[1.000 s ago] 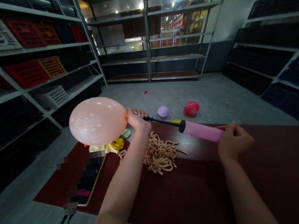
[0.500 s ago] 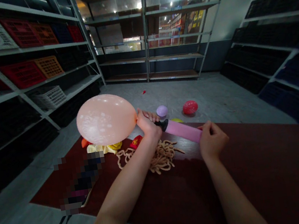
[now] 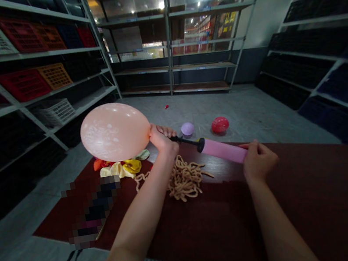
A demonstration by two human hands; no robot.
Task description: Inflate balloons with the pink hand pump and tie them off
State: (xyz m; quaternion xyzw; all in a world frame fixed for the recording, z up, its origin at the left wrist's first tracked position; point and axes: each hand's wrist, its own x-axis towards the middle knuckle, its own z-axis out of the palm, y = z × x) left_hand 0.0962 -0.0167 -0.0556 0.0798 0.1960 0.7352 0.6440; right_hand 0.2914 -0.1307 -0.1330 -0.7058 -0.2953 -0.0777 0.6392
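My left hand (image 3: 164, 140) is closed around the neck of a large inflated peach balloon (image 3: 114, 132) and the black end of a balloon pump. The balloon hangs to the left, above the table. From that hand a thin black rod (image 3: 186, 141) runs to the pump's pink barrel (image 3: 224, 149). My right hand (image 3: 259, 161) is wrapped round the barrel's far end. The pump slants down to the right over the table. Under it lies a tangled heap of tan balloons, long and thin (image 3: 185, 180), partly behind my left forearm.
Uninflated yellow balloons (image 3: 132, 166) and other colours lie on the dark red table (image 3: 305, 197). A blurred-out flat object (image 3: 97, 210) rests at left. Beyond are a purple balloon (image 3: 187, 129) and a red balloon (image 3: 220, 125). Shelves with crates (image 3: 24, 85) surround the floor.
My hands have moved apart, drawing the black rod out of the pink barrel. The peach balloon has shifted left and slightly up. My left arm now hides most of a small red item.
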